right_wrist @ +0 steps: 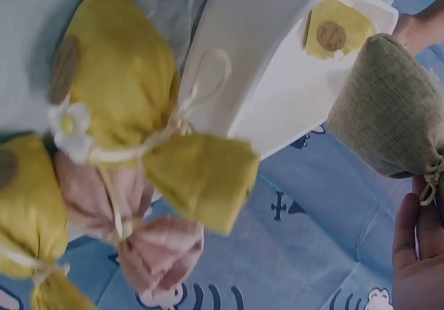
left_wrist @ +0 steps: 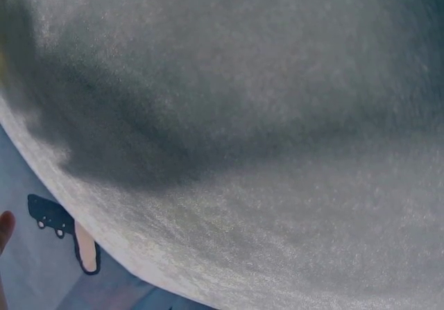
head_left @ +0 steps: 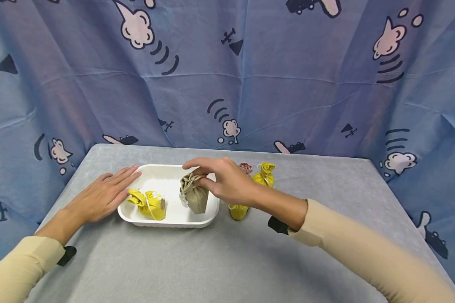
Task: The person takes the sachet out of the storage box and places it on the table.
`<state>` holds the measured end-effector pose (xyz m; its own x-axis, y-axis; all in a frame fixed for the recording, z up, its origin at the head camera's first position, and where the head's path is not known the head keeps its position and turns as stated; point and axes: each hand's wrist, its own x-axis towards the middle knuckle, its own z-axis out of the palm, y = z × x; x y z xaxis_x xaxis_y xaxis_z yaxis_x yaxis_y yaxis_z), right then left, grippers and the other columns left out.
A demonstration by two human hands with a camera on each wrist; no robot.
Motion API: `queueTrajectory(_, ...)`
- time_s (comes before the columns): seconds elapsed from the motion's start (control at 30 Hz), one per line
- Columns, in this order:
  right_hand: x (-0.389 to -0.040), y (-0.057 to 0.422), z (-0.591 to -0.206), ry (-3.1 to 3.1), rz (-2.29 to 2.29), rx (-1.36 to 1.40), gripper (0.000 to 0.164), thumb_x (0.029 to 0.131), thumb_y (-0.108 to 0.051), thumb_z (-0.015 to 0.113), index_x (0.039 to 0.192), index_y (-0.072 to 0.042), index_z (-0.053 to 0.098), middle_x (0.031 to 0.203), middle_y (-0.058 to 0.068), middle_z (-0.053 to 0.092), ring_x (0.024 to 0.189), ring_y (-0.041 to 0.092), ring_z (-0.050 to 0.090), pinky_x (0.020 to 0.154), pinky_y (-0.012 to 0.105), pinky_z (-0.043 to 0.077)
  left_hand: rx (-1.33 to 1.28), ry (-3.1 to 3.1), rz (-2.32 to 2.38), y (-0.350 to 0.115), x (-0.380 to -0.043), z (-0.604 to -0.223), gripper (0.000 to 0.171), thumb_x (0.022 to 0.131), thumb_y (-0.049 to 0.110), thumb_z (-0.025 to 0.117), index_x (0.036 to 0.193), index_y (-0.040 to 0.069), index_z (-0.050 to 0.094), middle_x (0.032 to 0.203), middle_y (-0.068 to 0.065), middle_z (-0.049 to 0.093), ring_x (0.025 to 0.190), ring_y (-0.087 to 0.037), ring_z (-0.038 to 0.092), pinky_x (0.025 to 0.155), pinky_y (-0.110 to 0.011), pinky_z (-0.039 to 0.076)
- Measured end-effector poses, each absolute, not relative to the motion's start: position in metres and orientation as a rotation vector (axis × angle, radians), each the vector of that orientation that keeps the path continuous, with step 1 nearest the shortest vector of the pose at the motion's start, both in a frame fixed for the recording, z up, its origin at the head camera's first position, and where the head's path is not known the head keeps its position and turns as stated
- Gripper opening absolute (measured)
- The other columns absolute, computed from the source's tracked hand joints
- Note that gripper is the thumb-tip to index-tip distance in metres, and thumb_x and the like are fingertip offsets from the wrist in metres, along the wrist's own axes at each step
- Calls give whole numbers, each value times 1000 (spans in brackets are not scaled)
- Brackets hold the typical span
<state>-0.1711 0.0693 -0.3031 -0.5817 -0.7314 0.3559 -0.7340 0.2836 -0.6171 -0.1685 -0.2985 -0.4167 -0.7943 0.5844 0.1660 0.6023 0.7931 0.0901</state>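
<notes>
My right hand (head_left: 229,181) pinches a grey-green cloth drawstring pouch (head_left: 198,198) by its gathered neck, over the right half of a white tray (head_left: 161,173). A small white flower hangs at the pouch's side; in the right wrist view the pouch (right_wrist: 385,109) appears tilted, its bottom towards the tray. Inside the tray's left half lies a yellow pouch (head_left: 156,205) on its side, with a round brown label. At the tray's left end rests my left hand (head_left: 100,198), fingers straight and touching the rim. The left wrist view shows mostly tabletop, with one fingertip (left_wrist: 5,227) at its edge.
Right of the tray, partly behind my right arm, are a yellow pouch (head_left: 238,212), a pink pouch (head_left: 246,167) and another yellow pouch (head_left: 264,176). They stand close together on the grey table (head_left: 167,265). A blue patterned curtain (head_left: 197,92) hangs behind the table.
</notes>
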Motion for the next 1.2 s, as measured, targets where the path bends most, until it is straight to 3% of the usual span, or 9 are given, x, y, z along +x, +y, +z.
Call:
queueTrajectory(0.2, -172, 86, -293, -2456, 1269, 1423, 37, 87, 10, 69, 123, -1, 66, 112, 9, 74, 101, 14, 71, 89, 25, 54, -955, -2842, -219, -299, -169, -417, 54, 104, 22, 45, 156, 10, 34, 161, -11, 32, 141, -38, 38, 103, -57, 36)
queueTrajectory(0.43, -169, 113, -283, -2386, 1334, 1394, 37, 86, 13, 68, 121, 1, 66, 117, 11, 71, 100, 16, 71, 81, 28, 57, -961, -2834, -228, -298, -169, -416, 54, 104, 22, 45, 156, 10, 34, 161, -11, 32, 140, -38, 38, 103, -57, 36)
queueTrajectory(0.6, -164, 130, -274, -2385, 1284, 1345, 36, 86, 13, 68, 120, 2, 67, 118, 12, 71, 101, 19, 71, 88, 30, 56, -955, -2835, -219, -298, -169, -416, 54, 104, 21, 45, 155, 10, 35, 160, -11, 32, 140, -38, 38, 102, -57, 36)
queueTrajectory(0.7, -159, 140, -271, -2456, 1194, 1244, 36, 87, 7, 70, 121, -4, 68, 117, 6, 72, 102, 16, 71, 113, 48, 34, -957, -2835, -218, -298, -169, -417, 54, 104, 21, 46, 156, 11, 34, 160, -11, 32, 140, -37, 38, 102, -56, 36)
queueTrajectory(0.8, -155, 150, -270, -2494, 1137, 1177, 36, 87, 4, 72, 121, -8, 69, 115, 3, 73, 102, 16, 71, 112, 69, 9, -960, -2831, -220, -299, -169, -417, 55, 104, 22, 46, 156, 11, 33, 160, -11, 32, 141, -37, 38, 102, -56, 36)
queueTrajectory(0.87, -154, 156, -271, -2500, 1128, 1158, 38, 86, 5, 72, 121, -9, 69, 115, 3, 73, 101, 17, 72, 111, 71, 3, -961, -2827, -222, -299, -169, -417, 55, 104, 21, 46, 156, 11, 33, 161, -10, 32, 141, -37, 38, 102, -56, 36)
queueTrajectory(1.1, -149, 175, -274, -2495, 1182, 1170, 43, 84, 14, 70, 123, -3, 66, 117, 7, 71, 102, 20, 71, 116, 51, 28, -963, -2828, -202, -299, -169, -418, 55, 104, 21, 46, 156, 10, 35, 161, -10, 32, 140, -37, 39, 101, -56, 37)
queueTrajectory(1.13, -149, 178, -274, -2489, 1185, 1163, 44, 83, 14, 71, 123, -3, 66, 116, 7, 71, 102, 20, 71, 118, 50, 23, -962, -2829, -199, -299, -168, -418, 55, 104, 21, 46, 156, 10, 34, 161, -10, 32, 140, -37, 39, 101, -57, 38)
queueTrajectory(1.2, -148, 182, -273, -2483, 1196, 1151, 45, 82, 16, 71, 123, -2, 66, 115, 6, 71, 101, 18, 71, 114, 41, 34, -962, -2830, -194, -298, -168, -418, 55, 104, 21, 46, 156, 10, 34, 160, -11, 32, 140, -37, 39, 101, -57, 38)
